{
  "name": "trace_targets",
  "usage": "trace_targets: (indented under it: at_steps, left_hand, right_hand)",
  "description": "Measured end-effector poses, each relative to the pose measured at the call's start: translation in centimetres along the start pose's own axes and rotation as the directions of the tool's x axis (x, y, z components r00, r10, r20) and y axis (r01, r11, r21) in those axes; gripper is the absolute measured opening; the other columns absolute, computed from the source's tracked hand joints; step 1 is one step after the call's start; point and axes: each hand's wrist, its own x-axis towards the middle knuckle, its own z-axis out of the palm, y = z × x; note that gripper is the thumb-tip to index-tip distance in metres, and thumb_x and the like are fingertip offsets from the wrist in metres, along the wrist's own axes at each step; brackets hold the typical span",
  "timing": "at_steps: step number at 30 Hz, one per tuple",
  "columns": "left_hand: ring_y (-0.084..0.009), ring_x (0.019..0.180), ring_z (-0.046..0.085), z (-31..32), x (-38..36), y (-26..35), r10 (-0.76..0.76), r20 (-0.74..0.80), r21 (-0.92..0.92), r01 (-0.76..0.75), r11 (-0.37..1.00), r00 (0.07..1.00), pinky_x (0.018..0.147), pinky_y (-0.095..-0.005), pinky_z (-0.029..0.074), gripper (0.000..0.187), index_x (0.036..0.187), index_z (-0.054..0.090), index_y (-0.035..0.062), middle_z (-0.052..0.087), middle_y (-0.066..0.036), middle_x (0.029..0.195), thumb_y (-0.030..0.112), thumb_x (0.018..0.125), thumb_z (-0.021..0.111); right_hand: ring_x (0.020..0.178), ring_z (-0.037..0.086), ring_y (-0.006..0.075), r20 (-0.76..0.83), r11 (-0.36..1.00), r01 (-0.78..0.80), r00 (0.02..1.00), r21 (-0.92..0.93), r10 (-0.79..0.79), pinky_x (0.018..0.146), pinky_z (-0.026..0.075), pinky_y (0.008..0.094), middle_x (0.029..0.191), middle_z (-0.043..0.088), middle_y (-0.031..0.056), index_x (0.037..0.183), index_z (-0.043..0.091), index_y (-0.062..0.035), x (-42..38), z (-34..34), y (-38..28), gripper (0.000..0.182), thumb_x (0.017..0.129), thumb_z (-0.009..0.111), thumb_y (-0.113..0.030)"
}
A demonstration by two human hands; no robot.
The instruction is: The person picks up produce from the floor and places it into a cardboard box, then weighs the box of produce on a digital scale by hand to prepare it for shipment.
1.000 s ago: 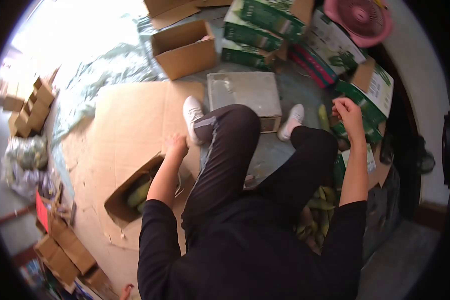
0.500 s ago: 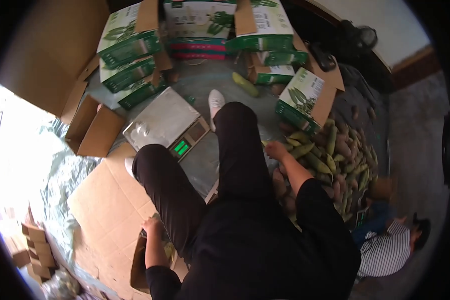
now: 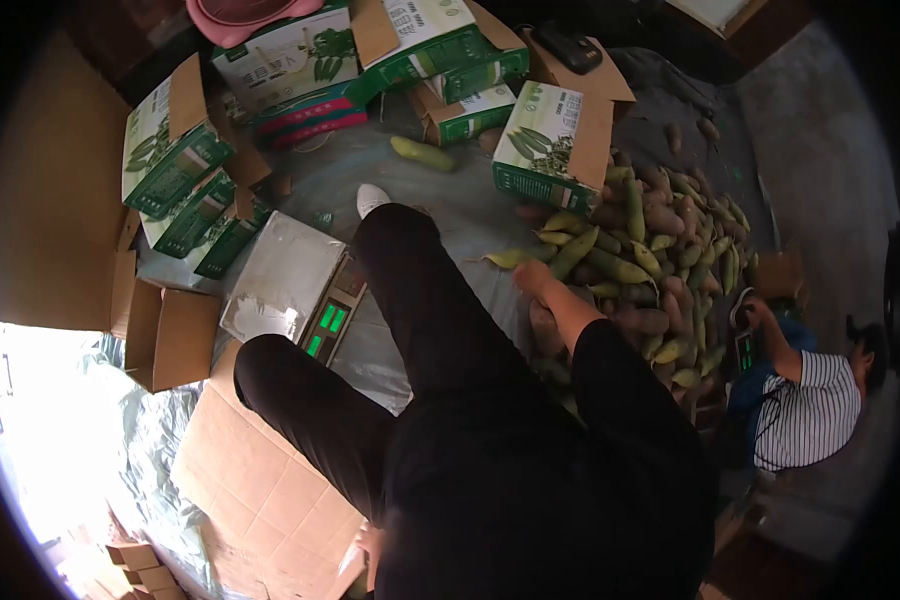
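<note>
My right hand (image 3: 533, 279) is at the near-left edge of a heap of green radishes (image 3: 610, 265). Its fingers are curled against a pale green radish (image 3: 510, 258) with a thin root tip pointing left. Part of that radish is behind the hand. Low in the view, my left hand (image 3: 370, 542) shows only partly beside my thigh, over the edge of the flattened cardboard (image 3: 260, 480); its fingers are mostly hidden. Between my legs and the boxes stands a scale (image 3: 280, 270) with a lit green display.
Printed green-and-white cartons (image 3: 545, 140) stand ahead, several with flaps raised. A small open brown box (image 3: 173, 335) is left of the scale. One green radish (image 3: 422, 153) lies apart on the sheet. At right, a person in a striped shirt (image 3: 810, 410) reaches toward another scale.
The view has turned and shifted, so the cartons and scale appear farther left. My left hand has dropped lower beside my leg. More of the radish at my right hand shows now.
</note>
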Motion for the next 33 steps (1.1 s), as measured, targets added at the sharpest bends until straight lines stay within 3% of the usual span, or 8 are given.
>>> trace_targets:
  at_steps: [4, 8, 11, 14, 18, 22, 27, 33]
  left_hand:
    - [-0.0187, 0.088, 0.055, -2.8, 1.2, -1.8, -0.173, 0.297, -0.326, 0.270, 0.906, 0.939, 0.074, -0.0358, 0.044, 0.029, 0.107, 0.061, 0.0055, 0.058, -0.004, 0.098, 0.024, 0.086, 0.053]
    - [-0.0154, 0.081, 0.054, -4.8, 3.7, -3.7, -0.231, 0.598, -0.501, 0.583, 0.640, 0.768, 0.070, -0.0318, 0.043, 0.027, 0.106, 0.060, 0.0043, 0.057, -0.002, 0.089, 0.022, 0.086, 0.054]
    - [-0.0129, 0.076, 0.053, -5.5, 7.3, -5.0, -0.169, 0.779, -0.521, 0.773, 0.363, 0.604, 0.067, -0.0288, 0.042, 0.026, 0.105, 0.060, 0.0035, 0.057, 0.000, 0.082, 0.021, 0.086, 0.055]
    - [-0.0109, 0.077, 0.051, -7.6, 14.6, -9.4, -0.439, 0.436, -0.843, 0.528, 0.107, 0.785, 0.070, -0.0262, 0.044, 0.030, 0.107, 0.060, 0.0011, 0.056, -0.001, 0.084, 0.023, 0.087, 0.060]
    - [-0.0164, 0.089, 0.058, -20.2, 26.0, -9.2, -0.498, -0.071, -0.812, 0.239, 0.532, 0.864, 0.082, -0.0284, 0.046, 0.027, 0.107, 0.062, -0.0007, 0.064, -0.006, 0.097, 0.018, 0.088, 0.061]
    - [-0.0192, 0.102, 0.057, -32.1, 34.1, -2.5, -0.466, -0.170, -0.823, 0.135, 0.552, 0.868, 0.090, -0.0309, 0.043, 0.032, 0.117, 0.056, -0.0033, 0.062, -0.012, 0.111, 0.016, 0.092, 0.053]
    - [-0.0187, 0.101, 0.057, -34.5, 41.2, 0.6, -0.286, -0.210, -0.879, -0.052, 0.475, 0.935, 0.088, -0.0295, 0.044, 0.028, 0.114, 0.056, -0.0039, 0.062, -0.012, 0.108, 0.011, 0.091, 0.051]
    - [-0.0242, 0.095, 0.060, -31.3, 43.7, 1.5, -0.168, -0.229, -0.615, -0.009, 0.788, 0.959, 0.084, -0.0339, 0.046, 0.028, 0.109, 0.061, -0.0002, 0.063, -0.015, 0.101, 0.013, 0.085, 0.058]
  right_hand:
    - [0.078, 0.064, 0.0328, -0.019, 0.999, 0.013, 1.000, -0.042, -0.014, 0.069, 0.052, 0.0422, 0.080, 0.065, 0.0186, 0.081, 0.067, -0.0039, 0.9, 2.7, 5.4, 0.017, 0.073, 0.054, -0.011]
    - [0.085, 0.061, 0.0392, -0.121, 0.717, -0.485, 0.781, 0.501, 0.613, 0.077, 0.049, 0.0462, 0.089, 0.064, 0.0218, 0.085, 0.067, -0.0009, -0.7, -3.3, 6.4, 0.020, 0.082, 0.050, -0.012]
    - [0.093, 0.060, 0.0376, -0.074, 0.489, -0.527, 0.624, 0.695, 0.778, 0.081, 0.048, 0.0454, 0.095, 0.064, 0.0208, 0.093, 0.065, 0.0002, -0.5, -5.0, 9.0, 0.021, 0.084, 0.055, -0.016]
    - [0.094, 0.060, 0.0380, -0.094, 0.373, -0.508, 0.492, 0.777, 0.866, 0.080, 0.048, 0.0455, 0.096, 0.064, 0.0211, 0.095, 0.064, -0.0016, -0.5, -7.1, 11.0, 0.024, 0.083, 0.057, -0.021]
    - [0.104, 0.056, 0.0359, 0.071, 0.244, -0.576, 0.469, 0.780, 0.881, 0.088, 0.046, 0.0450, 0.112, 0.060, 0.0182, 0.116, 0.055, -0.0051, -0.2, -9.9, 14.0, 0.038, 0.083, 0.061, -0.024]
    - [0.117, 0.047, 0.0316, 0.121, 0.124, -0.520, 0.413, 0.845, 0.903, 0.095, 0.041, 0.0421, 0.128, 0.049, 0.0164, 0.128, 0.045, -0.0017, 0.3, -11.9, 15.0, 0.049, 0.086, 0.060, -0.021]
    - [0.117, 0.047, 0.0301, 0.165, 0.001, -0.382, 0.401, 0.924, 0.901, 0.095, 0.039, 0.0410, 0.129, 0.047, 0.0151, 0.131, 0.040, -0.0003, 1.6, -14.1, 15.3, 0.057, 0.082, 0.064, -0.018]
    - [0.113, 0.049, 0.0270, 0.150, -0.064, -0.176, 0.531, 0.982, 0.834, 0.092, 0.040, 0.0383, 0.125, 0.050, 0.0144, 0.130, 0.039, 0.0008, 4.0, -14.1, 16.5, 0.057, 0.082, 0.064, -0.017]
